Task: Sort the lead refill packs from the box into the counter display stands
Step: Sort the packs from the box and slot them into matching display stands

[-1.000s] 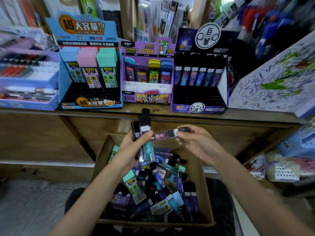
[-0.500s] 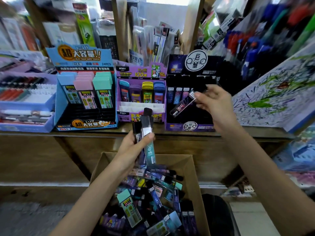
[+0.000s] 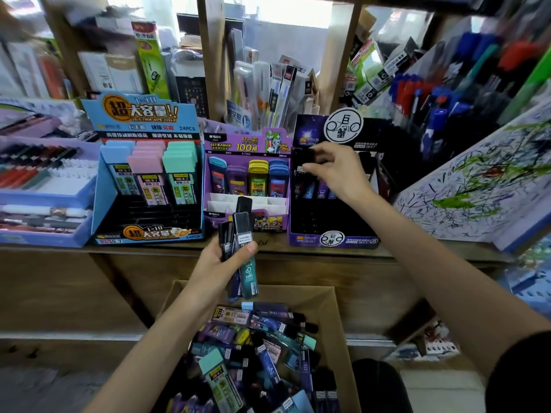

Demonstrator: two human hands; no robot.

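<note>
A wooden counter (image 3: 313, 263) was spanned across the view. At its left end a lilac-blue tray (image 3: 44, 201) of pens was set; at its right end a scribbled-over white board (image 3: 477, 189) was propped aslant. Behind the counter, blue and red pens (image 3: 417, 96) were racked, blurred, beside hung stationery packets (image 3: 280, 84).

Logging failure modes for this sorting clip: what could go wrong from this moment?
1. The right hand pinches a slim black-capped lead pack at the top row of the dark purple cardboard display stand. The hand hides the slot, so the pack may seat crooked or nudge neighbouring packs.
2. The left hand grips a fanned bundle of slim teal and black packs above the brown cardboard box. One could slip out into the mixed pile.
</note>
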